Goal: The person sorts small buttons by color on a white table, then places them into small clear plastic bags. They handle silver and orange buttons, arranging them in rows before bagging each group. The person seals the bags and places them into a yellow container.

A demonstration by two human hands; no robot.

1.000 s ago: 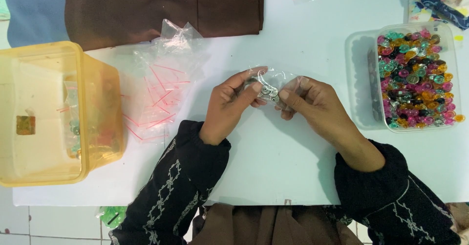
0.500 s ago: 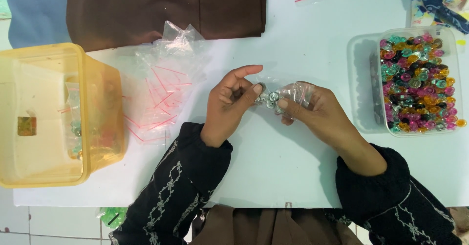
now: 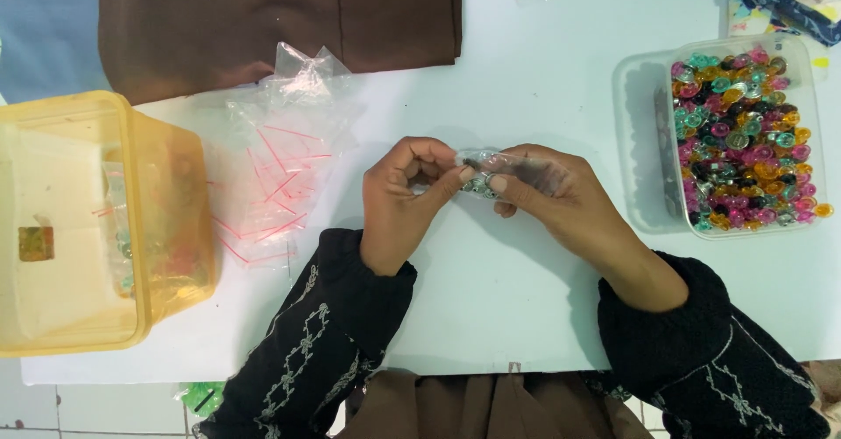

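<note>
Where both hands, left (image 3: 405, 195) and right (image 3: 552, 195), pinch a small clear bag (image 3: 491, 174), fingers hide its contents.

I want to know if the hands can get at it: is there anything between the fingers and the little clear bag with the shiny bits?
Nothing visible is. The left hand and the right hand both pinch the little clear bag directly, above a bare patch of the white table.

2 hands (image 3: 412, 198) (image 3: 552, 194), 1 small bag (image 3: 491, 172), 2 tubs (image 3: 96, 220) (image 3: 639, 141).
</note>
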